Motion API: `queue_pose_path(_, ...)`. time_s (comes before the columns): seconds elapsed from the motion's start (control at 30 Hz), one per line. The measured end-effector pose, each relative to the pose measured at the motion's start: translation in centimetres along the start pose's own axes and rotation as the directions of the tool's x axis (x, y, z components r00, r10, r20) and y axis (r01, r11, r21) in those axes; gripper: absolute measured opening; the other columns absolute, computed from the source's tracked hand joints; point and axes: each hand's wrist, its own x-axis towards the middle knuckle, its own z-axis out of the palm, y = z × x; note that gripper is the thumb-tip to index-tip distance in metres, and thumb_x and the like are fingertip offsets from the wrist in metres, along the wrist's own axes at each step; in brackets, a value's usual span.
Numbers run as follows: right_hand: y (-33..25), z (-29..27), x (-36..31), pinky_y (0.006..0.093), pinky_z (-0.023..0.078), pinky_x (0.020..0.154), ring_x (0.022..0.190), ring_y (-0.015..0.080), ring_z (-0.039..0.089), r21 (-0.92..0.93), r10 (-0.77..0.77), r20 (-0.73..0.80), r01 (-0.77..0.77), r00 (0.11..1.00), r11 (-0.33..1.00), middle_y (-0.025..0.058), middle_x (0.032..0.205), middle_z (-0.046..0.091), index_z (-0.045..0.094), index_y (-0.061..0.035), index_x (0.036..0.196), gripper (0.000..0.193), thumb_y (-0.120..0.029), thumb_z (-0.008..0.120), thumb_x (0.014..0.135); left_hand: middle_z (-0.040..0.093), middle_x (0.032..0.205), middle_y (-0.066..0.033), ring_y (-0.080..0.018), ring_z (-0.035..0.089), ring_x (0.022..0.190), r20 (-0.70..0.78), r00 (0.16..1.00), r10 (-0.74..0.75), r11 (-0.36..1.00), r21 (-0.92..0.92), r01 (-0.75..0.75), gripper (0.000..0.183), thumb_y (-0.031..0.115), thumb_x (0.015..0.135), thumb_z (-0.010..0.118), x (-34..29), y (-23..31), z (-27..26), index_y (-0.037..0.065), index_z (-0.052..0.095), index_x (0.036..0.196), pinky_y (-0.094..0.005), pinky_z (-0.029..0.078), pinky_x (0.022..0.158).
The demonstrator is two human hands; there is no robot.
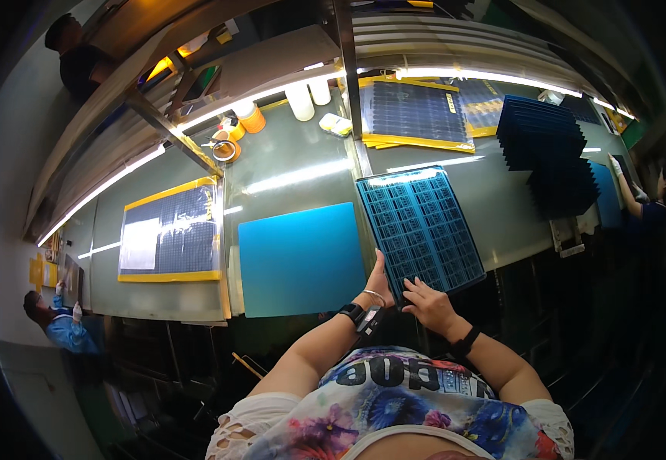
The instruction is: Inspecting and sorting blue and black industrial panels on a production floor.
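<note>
A dark rectangular panel [423, 230] with rows of a repeating circuit-like pattern and a blue sheen lies at a slant in front of me, its near edge toward my body. My left hand [379, 282] grips it at the lower left edge; some of those fingers are hidden behind it. Across the near left corner my right hand [430, 304] rests on the face, fingers apart and slightly bent. To the left, a plain blue sheet [302, 257] lies flat on the workbench [287, 172], its right edge close to the panel.
Yellow-edged patterned sheets lie at the left [170, 234] and back right [413, 115]. A dark ribbed rack [544, 146] stands at the right. White bottles [300, 102] and tape rolls [226, 150] sit at the back, by a metal post [346, 69]. Co-workers [65, 326] are at the bench's far sides.
</note>
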Motion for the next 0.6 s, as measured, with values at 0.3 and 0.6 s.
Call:
queue_pose_path(0.3, 0.9, -0.4, 0.6, 0.0365, 0.05, 0.074, 0.087, 0.0346, 0.061, -0.074, -0.124, -0.091, 0.117, 0.988, 0.99, 0.0203, 0.098, 0.06, 0.055, 0.0001, 0.081, 0.009, -0.007, 0.055, 0.076, 0.05, 0.122, -0.0146, -0.0309, 0.048, 0.109, -0.01, 0.993, 0.116, 0.993, 0.008, -0.116, 0.092, 0.08, 0.068, 0.033, 0.7, -0.5, 0.6, 0.007, 0.046, 0.123, -0.046, 0.035, 0.095)
queue_pose_path(0.6, 0.8, -15.1, 6.3, 0.0294, 0.047, 0.057, 0.063, 0.0238, 0.062, 0.007, 0.149, -0.628, -0.186, 0.764, 0.982, 0.0124, 0.072, 0.062, 0.06, 0.0004, 0.08, 0.009, -0.004, 0.053, 0.085, 0.057, 0.11, -0.0154, -0.0288, 0.058, 0.094, -0.52, 0.83, 0.201, 0.928, 0.372, 0.008, 0.07, 0.053, 0.077, 0.058, 11.0, -2.0, -9.3, -0.001, 0.045, 0.118, -0.0409, 0.048, 0.078)
